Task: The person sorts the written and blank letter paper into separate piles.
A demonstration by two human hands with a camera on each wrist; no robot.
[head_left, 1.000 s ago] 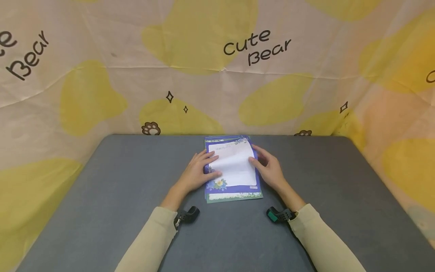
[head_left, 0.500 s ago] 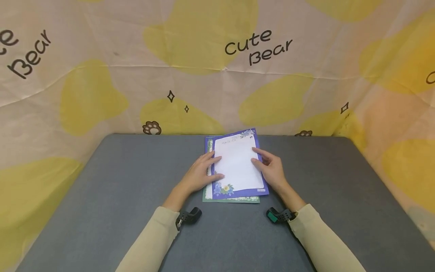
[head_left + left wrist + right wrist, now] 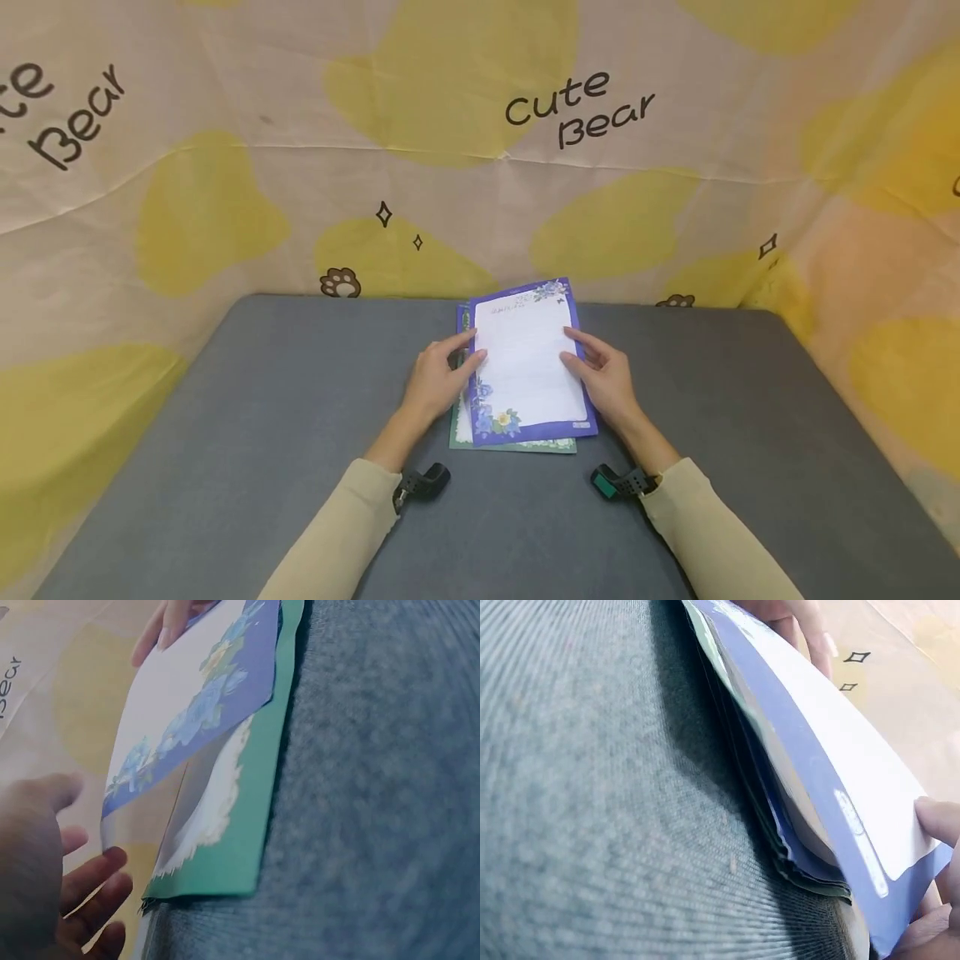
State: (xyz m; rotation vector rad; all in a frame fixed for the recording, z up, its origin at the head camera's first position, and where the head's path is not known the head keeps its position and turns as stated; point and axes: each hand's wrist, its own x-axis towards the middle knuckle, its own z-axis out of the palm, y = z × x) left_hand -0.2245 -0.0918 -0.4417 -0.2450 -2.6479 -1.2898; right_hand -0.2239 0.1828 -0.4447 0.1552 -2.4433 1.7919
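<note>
A purple-bordered sheet of letter paper [image 3: 525,367], printed with blue flowers and a few faint lines near its top, is raised and tilted over a stack. My right hand [image 3: 609,385] pinches its right edge, thumb on the white face and fingers behind. At the left edge is my left hand [image 3: 437,379], its thumb spread from the fingers and a fingertip right at the paper's edge in the left wrist view. Beneath lies the stack of sheets, with a green-bordered sheet [image 3: 262,802] showing along the bottom and left. The right wrist view shows several layered sheet edges [image 3: 780,847].
A dark grey cloth-covered table [image 3: 285,467] surrounds the paper. Behind it hangs a cream curtain [image 3: 465,192] with yellow patches and printed words. Each wrist wears a black strap device, the left one [image 3: 426,482] and the right one [image 3: 615,483].
The purple-bordered sheet has moved right and up off the stack, uncovering more of the green-bordered sheet. My left hand has drawn back from the paper's face to its left edge.
</note>
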